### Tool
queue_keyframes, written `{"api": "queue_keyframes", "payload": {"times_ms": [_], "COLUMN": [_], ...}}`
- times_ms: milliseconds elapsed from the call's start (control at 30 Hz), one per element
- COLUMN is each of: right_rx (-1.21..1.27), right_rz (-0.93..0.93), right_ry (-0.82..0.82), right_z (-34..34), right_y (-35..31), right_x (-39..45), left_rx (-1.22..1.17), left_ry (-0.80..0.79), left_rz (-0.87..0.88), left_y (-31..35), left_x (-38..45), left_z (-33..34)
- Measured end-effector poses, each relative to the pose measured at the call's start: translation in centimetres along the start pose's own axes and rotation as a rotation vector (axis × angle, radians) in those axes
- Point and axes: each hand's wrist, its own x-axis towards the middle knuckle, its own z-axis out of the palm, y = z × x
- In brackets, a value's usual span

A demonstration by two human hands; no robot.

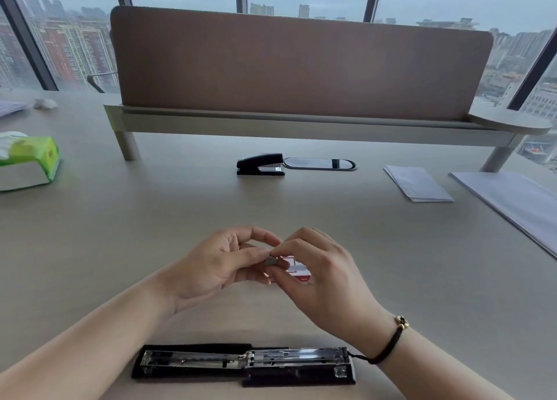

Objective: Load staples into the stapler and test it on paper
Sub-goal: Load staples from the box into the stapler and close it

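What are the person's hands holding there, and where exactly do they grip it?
Both hands pinch a small grey strip of staples: left hand at its left end, right hand at its right, thumb under and fingertip above. A red staple box shows beneath; who holds it is unclear.

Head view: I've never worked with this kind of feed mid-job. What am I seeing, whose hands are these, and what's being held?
There is no machine here: a person's bare hands, filmed by one wide camera on their head, looking forward and down at a desk. The left hand and right hand meet in a pinching grip on a small grey staple strip, above a red staple box. Nearest the person lies an opened stapler, flat. Farther off stand a closed stapler, folded paper, a larger sheet stack and a green tissue pack.
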Motion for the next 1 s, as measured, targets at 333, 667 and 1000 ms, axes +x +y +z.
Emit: {"api": "queue_keyframes", "payload": {"times_ms": [333,667,1000], "right_rx": [0.124,0.180,0.127], "right_rz": [0.217,0.306,0.279], "right_ry": [-0.330,-0.592,-0.580], "right_z": [-4.4,-9.2,-9.0], "right_y": [-0.5,-1.1,-1.5], "right_x": [0.0,-4.6,-5.5], "left_rx": [0.223,0.991,1.178], "left_ry": [-0.074,-0.182,-0.215], "left_rz": [-0.003,0.033,0.050], "left_y": [1.2,3.6,1.5], "left_x": [-1.4,-4.8,-4.7], "left_z": [-0.5,3.9,6.1]}}
